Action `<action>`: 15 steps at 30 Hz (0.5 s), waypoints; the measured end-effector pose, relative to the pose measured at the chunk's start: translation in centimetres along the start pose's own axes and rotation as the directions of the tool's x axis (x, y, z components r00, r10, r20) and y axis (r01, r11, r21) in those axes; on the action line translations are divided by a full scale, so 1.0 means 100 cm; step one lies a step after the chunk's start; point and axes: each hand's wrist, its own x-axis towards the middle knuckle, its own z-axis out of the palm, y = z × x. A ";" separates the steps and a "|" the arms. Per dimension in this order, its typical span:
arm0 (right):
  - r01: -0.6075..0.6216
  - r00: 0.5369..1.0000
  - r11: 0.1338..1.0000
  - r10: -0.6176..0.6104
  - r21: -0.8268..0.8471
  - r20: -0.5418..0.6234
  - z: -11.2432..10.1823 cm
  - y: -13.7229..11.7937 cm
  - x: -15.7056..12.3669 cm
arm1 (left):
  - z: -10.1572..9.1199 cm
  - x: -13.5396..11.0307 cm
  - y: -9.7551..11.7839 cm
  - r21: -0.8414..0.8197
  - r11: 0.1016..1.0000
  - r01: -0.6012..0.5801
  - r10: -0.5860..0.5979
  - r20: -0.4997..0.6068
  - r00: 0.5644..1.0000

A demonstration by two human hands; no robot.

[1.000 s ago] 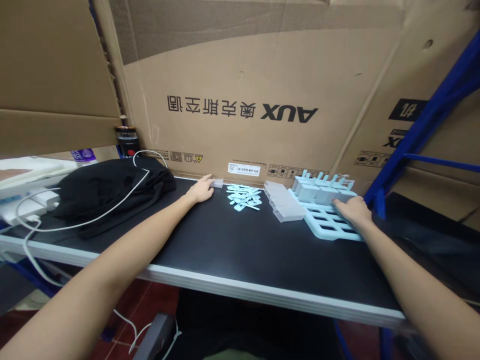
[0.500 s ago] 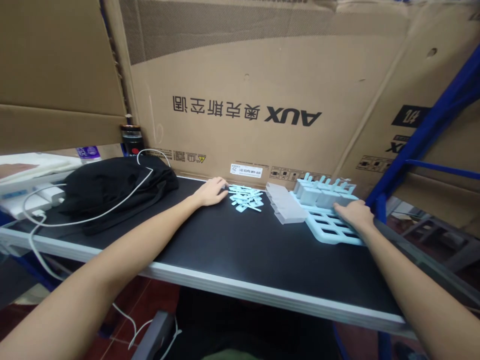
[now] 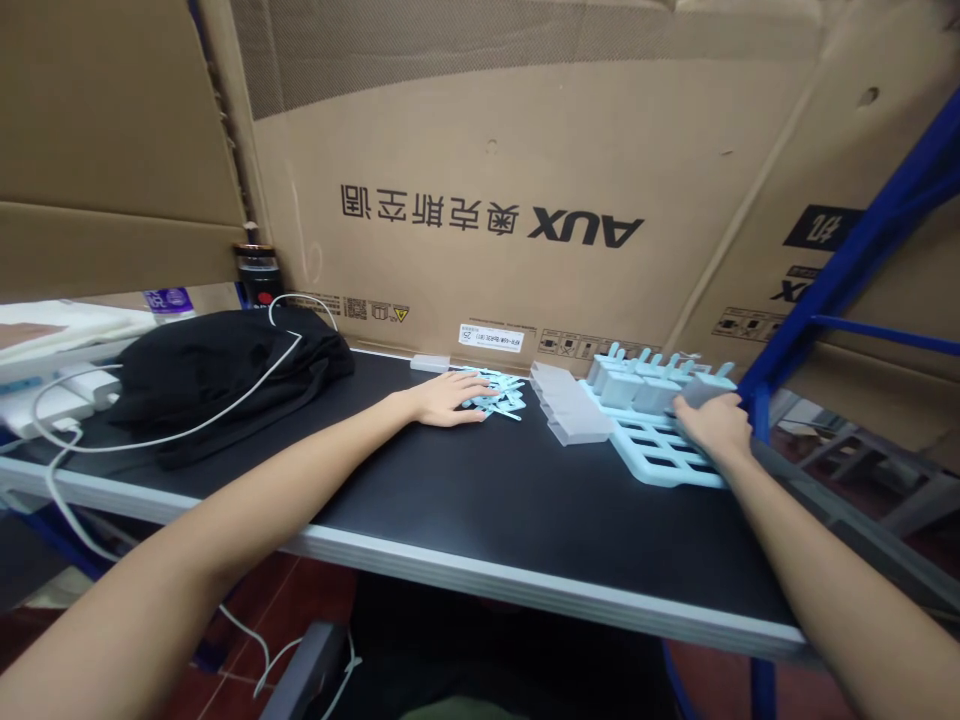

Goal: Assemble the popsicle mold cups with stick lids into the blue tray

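My left hand (image 3: 448, 399) lies flat on the black table (image 3: 465, 490), fingers stretched out onto the edge of a pile of small pale blue sticks (image 3: 499, 393). A small grey block (image 3: 429, 363) rests behind it by the cardboard. My right hand (image 3: 712, 425) is at the far right side of a pale blue grid tray (image 3: 656, 462), fingers closed round a grey mould cup (image 3: 706, 390) with a blue stick in it. Several more filled cups (image 3: 626, 385) stand in the tray's back row. A row of grey empty moulds (image 3: 568, 405) lies left of the tray.
A black garment (image 3: 217, 380) with a white cable (image 3: 172, 430) over it covers the table's left side. A dark bottle (image 3: 256, 280) stands behind it. Large cardboard boxes (image 3: 487, 200) wall the back. A blue metal rack (image 3: 832, 290) stands at the right.
My left hand left the small grey block and slid right onto the stick pile. My right hand closed on a cup at the tray's right end and lifted it slightly.
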 end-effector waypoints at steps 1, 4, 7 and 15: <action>-0.004 1.000 0.998 0.005 0.055 -0.015 -0.001 0.002 0.000 | 0.001 0.001 0.001 0.012 1.000 0.020 -0.020 0.005 1.000; 0.006 0.994 0.984 0.013 0.180 -0.105 -0.006 0.006 -0.001 | 0.004 0.009 0.006 0.032 0.997 0.071 -0.070 -0.026 0.997; 0.028 0.991 0.977 0.001 0.210 -0.137 -0.011 0.008 -0.004 | 0.010 0.024 0.012 0.039 0.993 0.115 -0.112 -0.068 0.991; 0.045 0.990 0.974 -0.013 0.221 -0.143 -0.009 0.012 0.000 | 0.022 0.043 0.013 0.047 0.986 0.160 -0.155 -0.084 0.984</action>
